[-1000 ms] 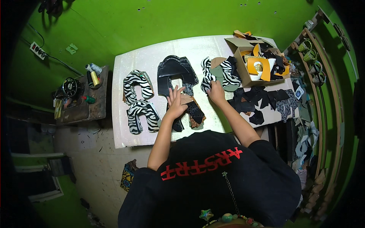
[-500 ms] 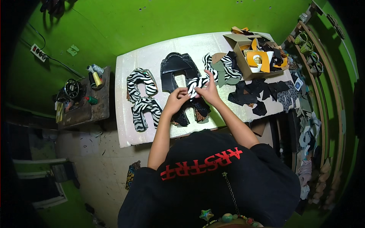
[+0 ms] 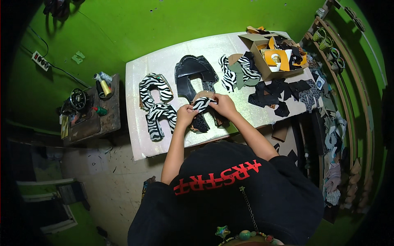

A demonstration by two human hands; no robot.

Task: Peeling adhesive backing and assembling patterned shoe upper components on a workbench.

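Two hands work here: my left hand (image 3: 186,115) and my right hand (image 3: 223,105) both pinch one curved zebra-striped piece (image 3: 203,103), soft and flat, above the near edge of the white table (image 3: 164,61). Under it lie dark cut pieces (image 3: 200,123). Two zebra U-shapes (image 3: 155,107) rest near the table's left edge, black leather uppers (image 3: 193,74) at the middle, and a cardboard box (image 3: 271,51) at the far right corner.
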